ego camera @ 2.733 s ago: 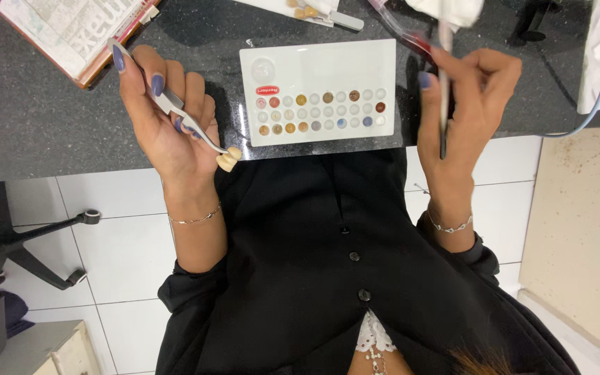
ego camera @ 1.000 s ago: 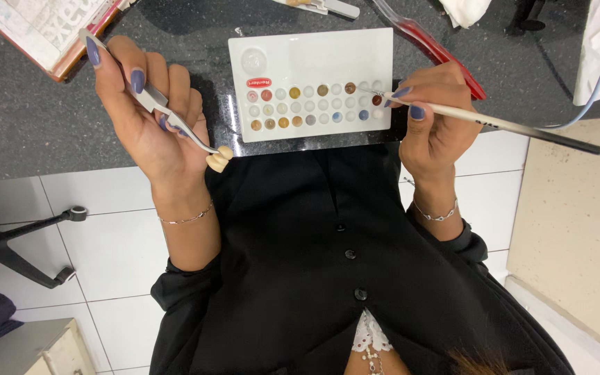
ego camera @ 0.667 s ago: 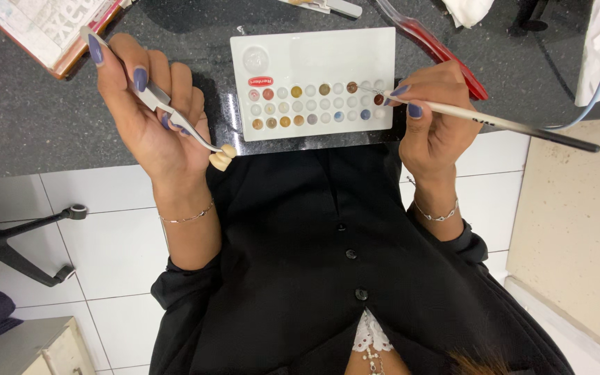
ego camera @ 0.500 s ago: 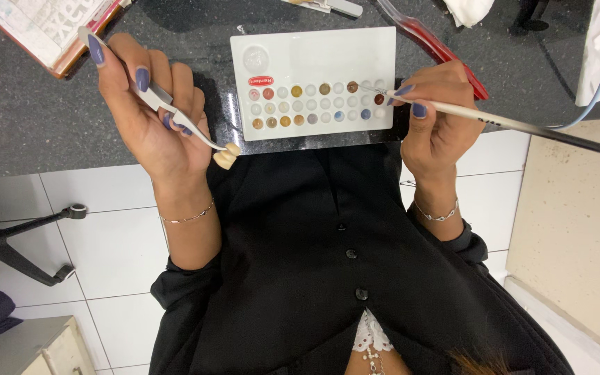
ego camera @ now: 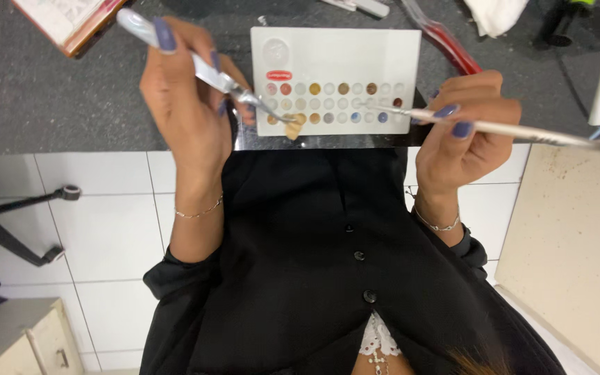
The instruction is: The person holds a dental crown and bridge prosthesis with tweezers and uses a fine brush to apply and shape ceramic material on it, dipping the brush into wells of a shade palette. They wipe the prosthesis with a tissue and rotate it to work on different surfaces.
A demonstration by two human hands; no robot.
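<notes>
My left hand point(ego camera: 187, 104) grips silver tweezers point(ego camera: 206, 68) whose tips hold a small tooth-coloured piece point(ego camera: 292, 127) just over the lower left wells of a white palette point(ego camera: 338, 52). The palette has rows of small round wells with brown, orange, grey and blue pigments. My right hand point(ego camera: 461, 135) pinches a thin brush point(ego camera: 522, 130); its fine tip reaches the wells at the palette's lower right. The palette lies on a dark grey speckled worktop point(ego camera: 50, 97).
An open book with a brown cover point(ego camera: 71, 21) lies at the top left. A red-and-clear tool point(ego camera: 446, 48) and white cloth point(ego camera: 494, 12) lie beyond the palette. White floor tiles, a chair base point(ego camera: 29, 222) and a beige cabinet point(ego camera: 19, 340) show below the worktop edge.
My left hand has moved right, bringing the tweezers and the piece from beside the palette to over its lower left wells. My right hand keeps the brush tip at the palette.
</notes>
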